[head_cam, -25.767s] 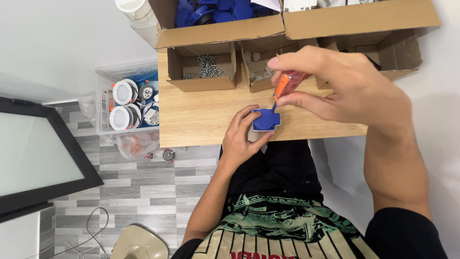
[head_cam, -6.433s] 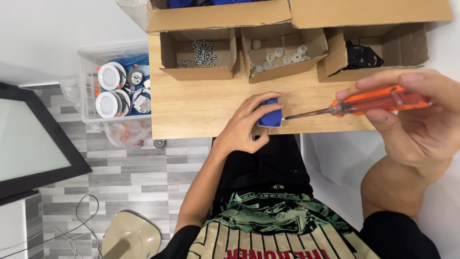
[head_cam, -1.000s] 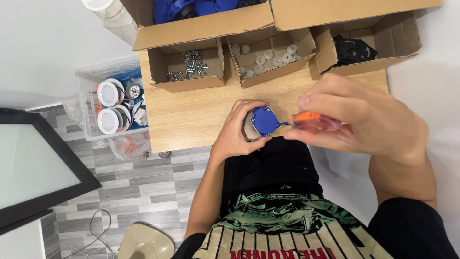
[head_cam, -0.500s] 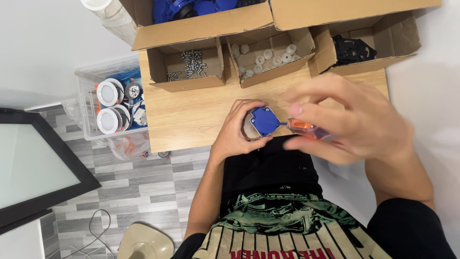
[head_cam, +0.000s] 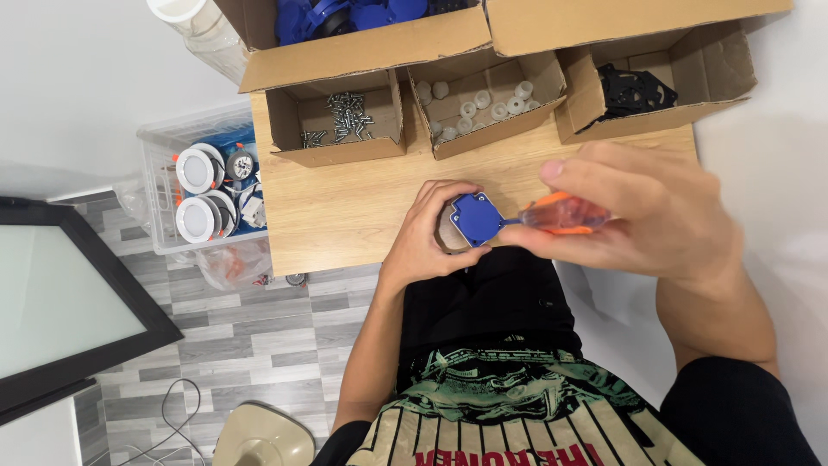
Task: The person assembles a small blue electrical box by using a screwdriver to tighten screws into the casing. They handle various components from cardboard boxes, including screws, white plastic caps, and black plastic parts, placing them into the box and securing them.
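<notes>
A person seated at a small wooden table (head_cam: 345, 224) works a screwdriver (head_cam: 561, 216) into a blue plastic part (head_cam: 475, 218) at the table's near edge. The left hand (head_cam: 427, 237) is wrapped around the part from below, fingers curled over its far side and thumb beneath, tilting its squarish, round-cornered face up toward the camera. The right hand (head_cam: 642, 216) is closed on the screwdriver's translucent orange handle, index finger stretched along the top, the short shaft meeting the part's right side.

Against the view half a second earlier, the two hands sit in almost the same place, and the part has not left the near edge; the right hand's fingers have shifted on the handle, so more orange now shows between them. Six seconds back the screwdriver was held well out to the right, its long shaft bare; now hand and handle are drawn in just beside the part.

Along the table's far edge stand three open boxes of brown corrugated card: the left box (head_cam: 289, 129) holds a loose heap of small silvery screws (head_cam: 345, 116), the middle box (head_cam: 552, 82) small white round pieces (head_cam: 483, 99), the right box (head_cam: 733, 69) flat black parts (head_cam: 634, 86). A larger card box (head_cam: 362, 52) beyond them holds more blue plastic parts (head_cam: 345, 13). Off the table's left edge, on the grey wood-patterned floor (head_cam: 241, 345), a clear plastic bin (head_cam: 159, 190) holds round white fittings (head_cam: 197, 170).
</notes>
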